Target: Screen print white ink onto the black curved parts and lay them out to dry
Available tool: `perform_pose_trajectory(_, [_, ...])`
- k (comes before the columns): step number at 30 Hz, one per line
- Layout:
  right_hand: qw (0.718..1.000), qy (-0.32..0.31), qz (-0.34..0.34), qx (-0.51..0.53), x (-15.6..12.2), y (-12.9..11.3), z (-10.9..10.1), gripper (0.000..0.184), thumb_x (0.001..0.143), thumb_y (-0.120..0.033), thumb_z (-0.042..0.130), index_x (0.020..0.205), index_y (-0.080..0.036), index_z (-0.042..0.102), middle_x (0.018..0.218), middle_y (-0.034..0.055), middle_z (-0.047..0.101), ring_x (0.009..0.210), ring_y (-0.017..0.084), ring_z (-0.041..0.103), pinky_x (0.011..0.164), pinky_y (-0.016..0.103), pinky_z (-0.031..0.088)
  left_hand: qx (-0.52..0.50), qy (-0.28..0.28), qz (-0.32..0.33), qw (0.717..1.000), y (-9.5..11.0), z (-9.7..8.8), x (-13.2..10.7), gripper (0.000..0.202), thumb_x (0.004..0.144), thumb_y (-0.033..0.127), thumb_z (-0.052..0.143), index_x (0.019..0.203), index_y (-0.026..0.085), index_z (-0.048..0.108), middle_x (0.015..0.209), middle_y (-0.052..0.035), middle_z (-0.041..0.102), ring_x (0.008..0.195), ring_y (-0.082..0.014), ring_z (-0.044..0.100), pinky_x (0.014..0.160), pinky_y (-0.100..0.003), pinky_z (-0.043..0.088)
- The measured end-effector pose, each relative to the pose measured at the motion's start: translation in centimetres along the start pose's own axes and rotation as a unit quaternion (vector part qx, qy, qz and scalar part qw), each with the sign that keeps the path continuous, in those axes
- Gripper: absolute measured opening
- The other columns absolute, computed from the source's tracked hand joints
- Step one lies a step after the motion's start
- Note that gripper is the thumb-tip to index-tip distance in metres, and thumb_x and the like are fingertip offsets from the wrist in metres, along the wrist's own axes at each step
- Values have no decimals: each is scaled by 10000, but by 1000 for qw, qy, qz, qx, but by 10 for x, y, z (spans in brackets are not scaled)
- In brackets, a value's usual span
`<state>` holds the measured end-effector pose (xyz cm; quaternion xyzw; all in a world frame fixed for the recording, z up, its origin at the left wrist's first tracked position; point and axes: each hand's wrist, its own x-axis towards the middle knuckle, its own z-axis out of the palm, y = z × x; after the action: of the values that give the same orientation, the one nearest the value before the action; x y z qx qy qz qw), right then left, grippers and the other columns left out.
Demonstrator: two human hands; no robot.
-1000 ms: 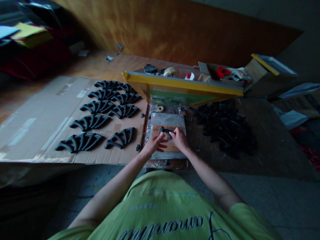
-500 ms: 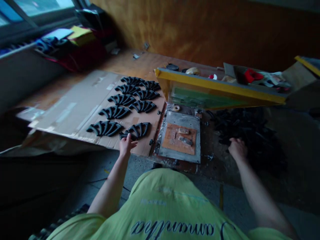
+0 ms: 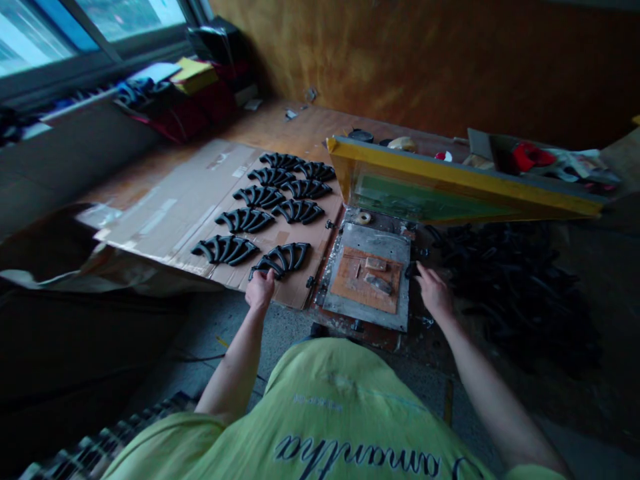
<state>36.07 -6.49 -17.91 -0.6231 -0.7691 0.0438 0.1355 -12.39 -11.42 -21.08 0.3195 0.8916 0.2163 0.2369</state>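
Observation:
At the cardboard's front edge, my left hand has its fingers closed on the near end of a fan of black curved pieces. Which single piece it grips is partly hidden by the fingers. My right hand is at the right edge of a grey metal plate, pinching a small visible bit of a dark piece. On the plate lies a brown board with two worn blocks fixed to it. Behind the right hand spreads a heap of black pieces.
Several more black fans lie in two columns on the cardboard. A yellow-edged screen frame stands tilted up behind the plate. Small clamps and a tape roll sit by it. A box with red items is at back right.
My right hand has come left from the black heap to the plate's edge with a dark piece. My left hand's fingers have closed at the front fan. The view has shifted slightly.

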Motion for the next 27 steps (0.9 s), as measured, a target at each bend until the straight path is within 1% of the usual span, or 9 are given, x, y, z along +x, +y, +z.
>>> perform_pose_trajectory(3, [991,-9,-107,82,16,-60,16,366,980,-267,465,1292,-228,652,1075,98,693,1009,233,600,917,345,470,100,57,103,988,16,12,-22,507,897,503,489,1265,173,598,1359,-202,560,1240,-356,523,982,-486,454])
perform_pose_trajectory(5, [985,-12,-145,96,22,-85,28,321,967,-238,492,1201,-254,710,1041,78,699,985,223,595,910,351,477,137,40,138,980,29,23,-32,575,891,536,489,1368,219,545,1474,-165,463,1299,-363,448,999,-502,437])
perform_pose_trajectory(7, [983,-6,-161,90,26,-97,37,311,960,-208,494,1143,-259,740,1014,72,699,967,223,584,890,355,485,163,13,129,978,41,33,-34,625,879,579,484,1403,241,524,1517,-153,417,1310,-390,411,987,-537,430])
perform_pose_trajectory(13, [979,41,-176,90,28,-101,51,355,953,-153,448,1133,-226,746,1050,96,691,1006,252,553,906,391,489,178,-6,57,982,61,52,-18,723,850,645,465,1391,169,527,1559,-221,333,1337,-491,345,986,-659,347])
perform_pose_trajectory(17, [978,62,-176,93,25,-103,53,381,956,-141,418,1151,-223,735,1073,96,690,1033,258,555,925,409,481,175,11,48,983,63,55,-8,631,848,585,514,1293,144,596,1487,-224,436,1304,-484,390,976,-630,367])
perform_pose_trajectory(20, [978,78,-169,91,23,-105,52,393,955,-144,410,1139,-246,741,1063,96,692,1010,265,562,917,424,485,193,32,111,974,59,51,-5,527,832,540,574,1176,150,662,1403,-205,527,1270,-452,425,978,-594,378])
perform_pose_trajectory(23, [978,83,-167,92,23,-107,51,401,953,-147,405,1133,-259,745,1046,97,691,980,267,566,904,425,489,208,33,210,955,62,46,1,485,811,518,631,1156,180,680,1380,-174,555,1281,-417,420,1016,-563,358])
perform_pose_trajectory(25, [979,81,-164,92,23,-107,51,403,951,-150,406,1138,-267,744,1052,95,690,983,269,567,903,427,488,208,7,267,941,70,45,10,501,798,522,658,1181,200,676,1410,-148,541,1306,-396,406,1041,-536,346])
perform_pose_trajectory(27, [980,77,-161,93,23,-106,52,407,947,-150,410,1148,-278,740,1066,94,687,995,270,566,903,429,489,213,-30,293,932,78,43,25,519,788,534,670,1201,221,671,1444,-126,519,1329,-383,390,1052,-520,343])
